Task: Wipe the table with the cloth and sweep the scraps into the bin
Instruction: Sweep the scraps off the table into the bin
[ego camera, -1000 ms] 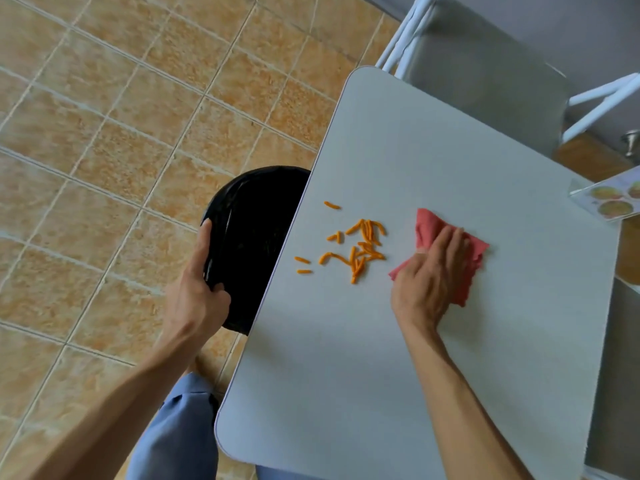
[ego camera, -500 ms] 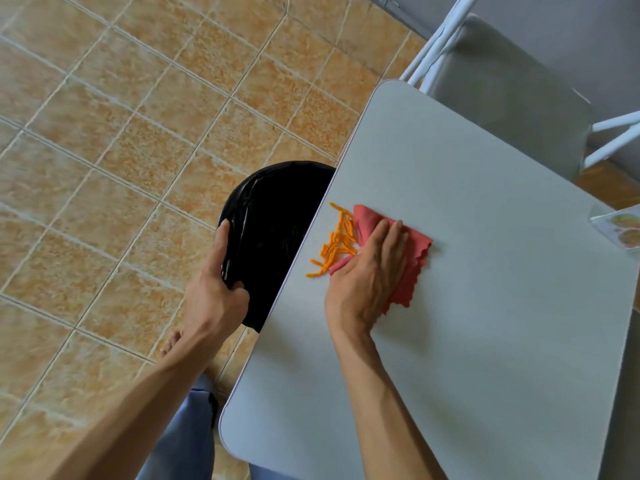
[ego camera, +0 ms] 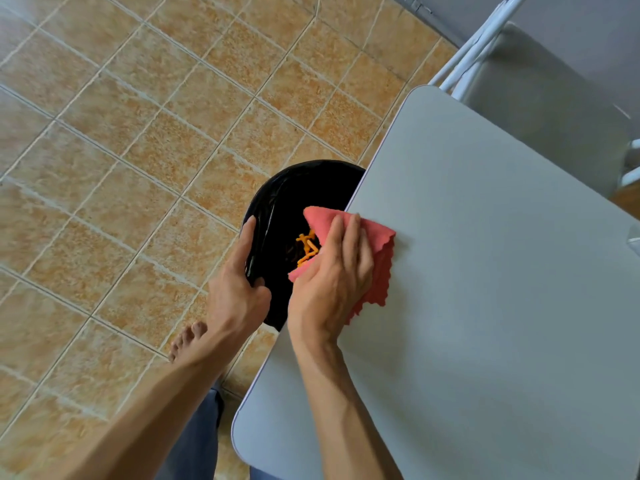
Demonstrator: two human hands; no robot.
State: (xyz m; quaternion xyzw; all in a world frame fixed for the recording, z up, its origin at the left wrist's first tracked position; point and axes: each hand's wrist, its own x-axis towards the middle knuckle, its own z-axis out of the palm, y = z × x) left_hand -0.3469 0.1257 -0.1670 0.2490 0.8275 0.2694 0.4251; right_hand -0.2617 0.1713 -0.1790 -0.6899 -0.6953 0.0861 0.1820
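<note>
Hand (ego camera: 329,289) flat on red cloth (ego camera: 381,249)

One wide-angle view, worn on the person's head, looks steeply down from close above the bench's (ego camera: 485,271) near left edge; tiled floor (ego camera: 138,150) fills the left half, bench the right, the bin (ego camera: 277,202) sits mid-frame
</note>
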